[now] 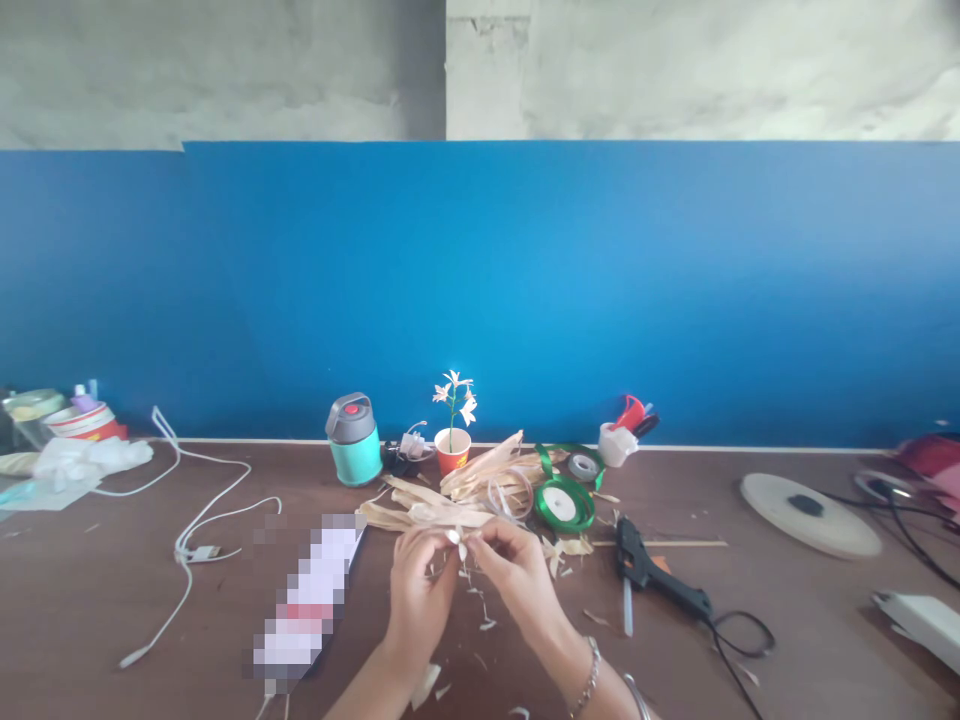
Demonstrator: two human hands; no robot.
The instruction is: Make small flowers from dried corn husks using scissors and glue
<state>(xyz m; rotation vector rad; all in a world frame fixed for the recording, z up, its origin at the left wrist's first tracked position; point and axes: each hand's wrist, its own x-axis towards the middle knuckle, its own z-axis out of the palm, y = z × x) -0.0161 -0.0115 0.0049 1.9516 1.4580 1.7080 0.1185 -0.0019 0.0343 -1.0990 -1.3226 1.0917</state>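
Both hands meet over the brown table (112,600), just in front of a pile of dried pale husk strips (457,490). My left hand (420,590) and my right hand (510,565) pinch a small pale husk piece (459,545) between their fingertips. Thin shreds of husk lie on the table under the hands. A green ribbon spool (564,503) lies just behind my right hand. A small orange cup with a white husk flower (453,425) stands behind the pile.
A black glue gun (649,570) with its cord lies to the right, beside a thin wooden stick (675,543). A teal jug (353,440), white cables (195,520), a white round disc (810,513), tape roll (583,466) and a blue wall panel (480,290) surround the spot.
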